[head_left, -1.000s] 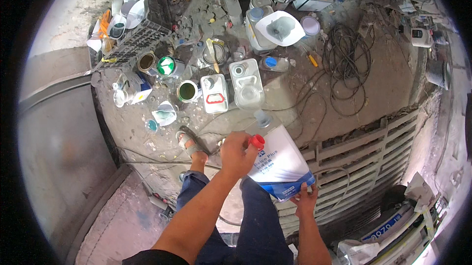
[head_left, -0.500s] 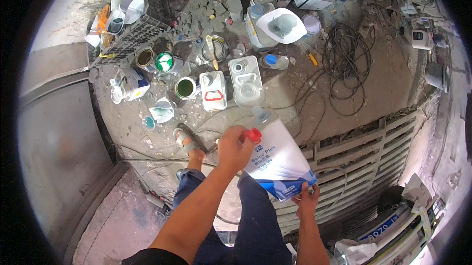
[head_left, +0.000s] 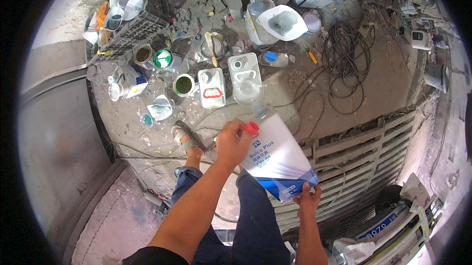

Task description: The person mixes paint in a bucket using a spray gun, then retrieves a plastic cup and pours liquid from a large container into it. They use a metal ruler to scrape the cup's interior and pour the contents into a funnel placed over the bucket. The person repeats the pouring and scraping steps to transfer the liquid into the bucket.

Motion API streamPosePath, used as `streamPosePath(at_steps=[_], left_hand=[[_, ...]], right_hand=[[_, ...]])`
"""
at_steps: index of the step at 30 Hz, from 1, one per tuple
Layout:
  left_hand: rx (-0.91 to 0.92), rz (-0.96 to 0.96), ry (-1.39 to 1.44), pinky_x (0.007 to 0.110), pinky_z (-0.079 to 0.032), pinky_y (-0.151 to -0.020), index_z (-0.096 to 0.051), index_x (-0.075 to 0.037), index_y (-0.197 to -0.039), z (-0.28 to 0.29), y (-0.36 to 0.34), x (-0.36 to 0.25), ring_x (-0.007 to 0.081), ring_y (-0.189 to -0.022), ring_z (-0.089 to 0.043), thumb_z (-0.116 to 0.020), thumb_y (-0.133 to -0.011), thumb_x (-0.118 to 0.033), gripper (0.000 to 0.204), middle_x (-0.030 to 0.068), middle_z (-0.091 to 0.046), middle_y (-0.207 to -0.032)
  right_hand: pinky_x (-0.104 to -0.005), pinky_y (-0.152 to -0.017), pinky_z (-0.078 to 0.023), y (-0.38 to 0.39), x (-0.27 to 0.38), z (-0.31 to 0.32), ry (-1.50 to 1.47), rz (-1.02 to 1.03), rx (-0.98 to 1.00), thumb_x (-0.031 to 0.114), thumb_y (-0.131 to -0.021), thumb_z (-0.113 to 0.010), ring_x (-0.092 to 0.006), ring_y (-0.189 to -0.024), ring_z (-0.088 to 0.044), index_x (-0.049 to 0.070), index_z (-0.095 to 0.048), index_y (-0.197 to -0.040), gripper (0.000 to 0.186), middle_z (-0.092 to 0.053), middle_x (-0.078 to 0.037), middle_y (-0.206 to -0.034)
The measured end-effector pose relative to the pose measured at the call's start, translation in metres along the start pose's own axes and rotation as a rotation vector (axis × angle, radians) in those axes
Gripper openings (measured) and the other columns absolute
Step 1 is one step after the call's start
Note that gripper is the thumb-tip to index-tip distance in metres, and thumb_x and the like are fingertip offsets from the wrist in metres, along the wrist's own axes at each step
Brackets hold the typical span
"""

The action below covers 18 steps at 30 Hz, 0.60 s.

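A white and blue rectangular tin can (head_left: 280, 152) is tilted in front of me, its spout end up and away. My left hand (head_left: 233, 142) is closed at its top by the red handle (head_left: 251, 128); the fingers are partly hidden. At the lower right corner, my right hand (head_left: 308, 198) grips the can's base. The clear spout (head_left: 259, 111) points toward a clear plastic cup (head_left: 247, 89), which stands on a bare metal can (head_left: 244, 63). Whether liquid is flowing, I cannot tell. Beside that metal can is a white can (head_left: 212, 88) with a red handle.
Open paint tins (head_left: 184, 85) and a paper cup (head_left: 161, 108) stand at the left. A brush (head_left: 211, 48) lies across another tin. A black crate (head_left: 142, 24) holds used cups. Coiled cable (head_left: 346, 68) lies at the right, above a slatted wooden rack (head_left: 354, 152).
The tilted can and both hands hold nearly the same pose. The view has shifted slightly, and the red handle and left hand sit a little higher and further left.
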<state>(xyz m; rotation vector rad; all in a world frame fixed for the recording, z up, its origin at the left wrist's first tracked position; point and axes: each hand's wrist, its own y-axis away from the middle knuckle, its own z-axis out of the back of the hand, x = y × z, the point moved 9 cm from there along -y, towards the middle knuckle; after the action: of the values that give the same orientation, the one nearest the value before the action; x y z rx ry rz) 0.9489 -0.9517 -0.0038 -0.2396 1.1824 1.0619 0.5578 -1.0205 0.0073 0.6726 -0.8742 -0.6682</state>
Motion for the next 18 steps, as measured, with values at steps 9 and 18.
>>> streamPosePath(at_steps=[9, 18], left_hand=[[-0.012, 0.046, 0.078, 0.036, -0.046, -0.058, -0.062, -0.004, -0.076, -0.0029, -0.0021, 0.0064, 0.0282, -0.063, -0.060, -0.065, -0.077, -0.023, 0.018, 0.0131, -0.059, -0.069], [0.013, 0.085, 0.018, 0.036, -0.047, -0.059, -0.063, -0.005, -0.079, -0.0070, -0.0024, 0.0090, 0.0266, -0.065, -0.061, -0.064, -0.077, -0.021, 0.016, 0.0132, -0.060, -0.071]], right_hand=[[-0.0285, -0.050, -0.051, 0.0023, 0.0020, 0.0007, 0.047, 0.005, 0.004, 0.038, -0.086, -0.066, -0.0092, -0.056, -0.049, 0.004, -0.033, -0.132, 0.066, -0.052, -0.002, -0.071], [-0.0283, -0.051, -0.051, 0.0010, -0.0042, 0.0067, 0.042, 0.003, -0.016, 0.038, -0.086, -0.066, -0.0094, -0.057, -0.051, 0.005, -0.033, -0.131, 0.064, -0.054, -0.003, -0.076]])
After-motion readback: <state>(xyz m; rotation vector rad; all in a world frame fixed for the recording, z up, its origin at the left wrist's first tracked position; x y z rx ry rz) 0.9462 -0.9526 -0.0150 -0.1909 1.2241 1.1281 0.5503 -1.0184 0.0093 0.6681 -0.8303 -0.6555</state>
